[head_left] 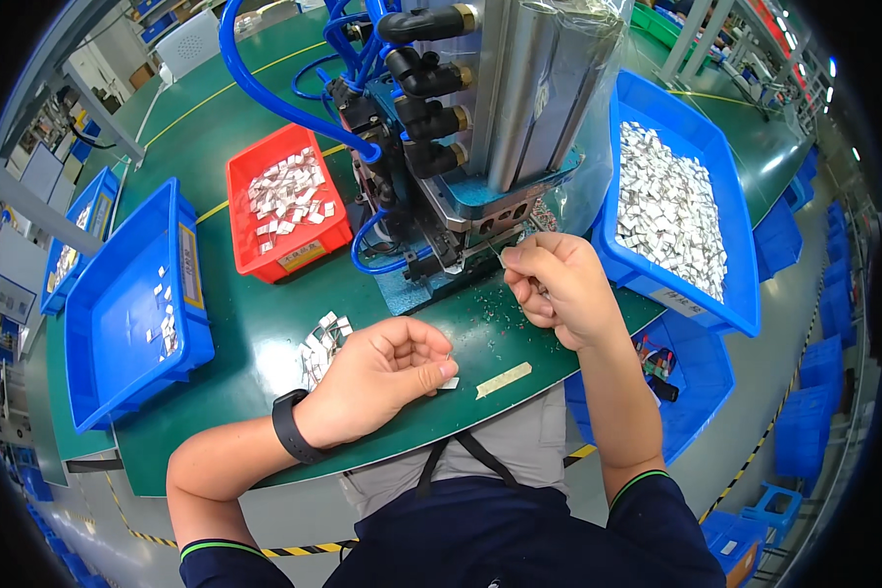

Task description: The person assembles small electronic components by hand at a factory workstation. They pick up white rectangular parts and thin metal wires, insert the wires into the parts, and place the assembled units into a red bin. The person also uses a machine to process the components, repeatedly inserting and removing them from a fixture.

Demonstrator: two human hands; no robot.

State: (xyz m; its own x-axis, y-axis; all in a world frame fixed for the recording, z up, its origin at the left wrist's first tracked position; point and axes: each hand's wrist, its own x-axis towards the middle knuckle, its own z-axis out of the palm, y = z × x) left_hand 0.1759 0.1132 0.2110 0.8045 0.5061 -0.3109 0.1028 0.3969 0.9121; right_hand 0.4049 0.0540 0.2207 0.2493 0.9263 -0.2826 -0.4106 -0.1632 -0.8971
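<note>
My right hand (563,294) is closed in a pinch at the front of a pneumatic press (490,216). A small pale piece shows at its fingertips, close to the press's lower tooling. Lower and to the left, my left hand (382,377) hovers over the green table with its thumb and forefinger closed together. A small white rectangular part (449,383) pokes out beneath that thumb. Beside the left wrist lies a loose pile of similar white parts (323,343). Curled fingers hide most of what each hand grips.
A red bin (340,230) and a big blue bin (745,284) hold many white parts. Another blue bin (83,363) at left has a few. Yellowish tape (504,380) and scraps lie on the table (235,392). Blue hoses (235,59) arch over the press. A blue tub (701,392) sits below right.
</note>
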